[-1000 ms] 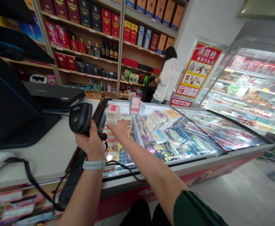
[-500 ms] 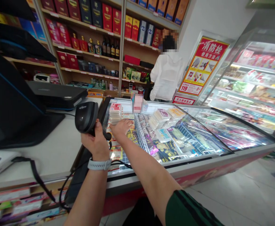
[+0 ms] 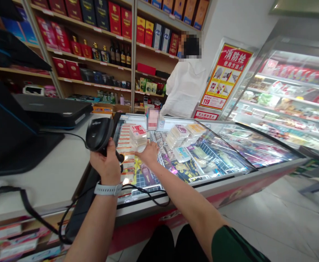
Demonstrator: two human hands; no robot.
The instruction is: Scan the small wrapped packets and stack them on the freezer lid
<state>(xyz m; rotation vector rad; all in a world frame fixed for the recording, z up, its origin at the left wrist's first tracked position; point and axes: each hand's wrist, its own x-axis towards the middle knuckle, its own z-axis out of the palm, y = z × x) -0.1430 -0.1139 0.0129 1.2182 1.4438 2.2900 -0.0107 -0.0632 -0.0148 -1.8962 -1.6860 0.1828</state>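
Observation:
My left hand (image 3: 107,163), with a pale watch strap at its wrist, is wrapped round the handle of a black barcode scanner (image 3: 98,134). The scanner's head points up and away, above the left end of the glass-topped freezer (image 3: 137,206). Against the near side of a stack of clear plastic packs with red labels (image 3: 138,135) is my right hand (image 3: 149,153). Its thumb lies to the left and its fingers to the right, gripping the stack's lower part. The stack stands on the freezer's glass.
More stacked packs (image 3: 179,134) and a blue-labelled pack (image 3: 181,154) sit to the right. A person in white (image 3: 185,87) stands beyond the freezer. The scanner's cable (image 3: 145,191) loops over its near edge. A counter (image 3: 47,174) with a black terminal (image 3: 12,134) is at left.
The red-labelled stack has slid right and toward me along with my right hand. My left hand keeps hold of the scanner. The view has turned slightly to the right.

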